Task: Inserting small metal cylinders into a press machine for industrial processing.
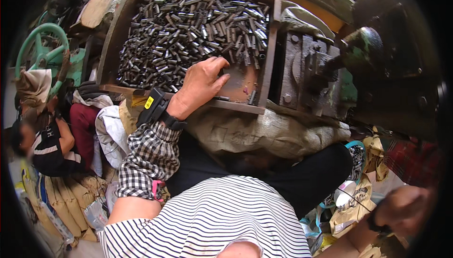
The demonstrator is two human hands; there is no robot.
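Observation:
My left hand [200,86] reaches over the near wall of a wooden tray [276,45]. Its thumb and forefinger are apart with nothing visible between them. Many short dark metal tubes [174,36] fill most of the tray, right up to the fingertips. In the tray's near right corner, a single metal tube [252,97] lies apart from the heap. My right hand [403,208] is far off at the lower right, smeared and dim, so its fingers do not show clearly.
A dark, greasy machine [306,74] stands right of the tray. Cloth sacking [273,135] hangs below the tray's near edge. At far left are a green handwheel [42,53] and another person [56,140]. A blue-rimmed container [357,156] of metal parts sits by my right knee.

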